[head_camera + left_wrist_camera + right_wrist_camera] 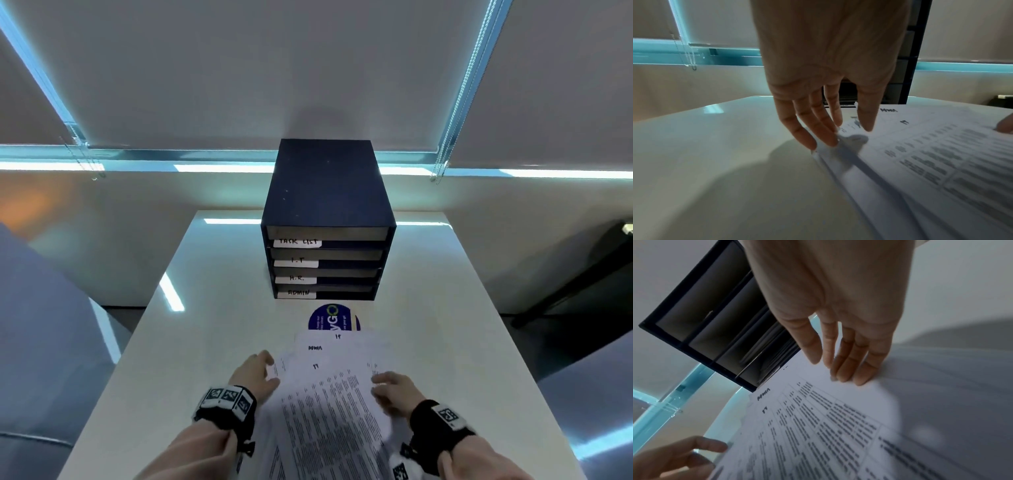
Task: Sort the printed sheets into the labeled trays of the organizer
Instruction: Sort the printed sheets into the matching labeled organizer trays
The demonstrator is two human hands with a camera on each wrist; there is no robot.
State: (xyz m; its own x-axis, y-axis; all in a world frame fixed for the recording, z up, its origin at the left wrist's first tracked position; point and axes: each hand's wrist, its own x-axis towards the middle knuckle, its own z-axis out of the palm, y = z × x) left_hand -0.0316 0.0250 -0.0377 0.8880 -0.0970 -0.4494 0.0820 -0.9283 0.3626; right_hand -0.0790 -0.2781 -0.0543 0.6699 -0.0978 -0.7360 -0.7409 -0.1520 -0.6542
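At the bottom centre of the head view, two hands work on a loose pile of printed sheets on the white table.

Left hand is at the left edge of the pile, its straight fingers touching the paper edges, not curled round them. Middle of the frame: the sheets lie fanned, partly covering a blue round sticker; above them stands the dark organizer with trays labeled TASK LIST, I.T, H.R., ADMIN. Right hand rests relaxed, straight fingertips pressing the top sheet at its right edge.
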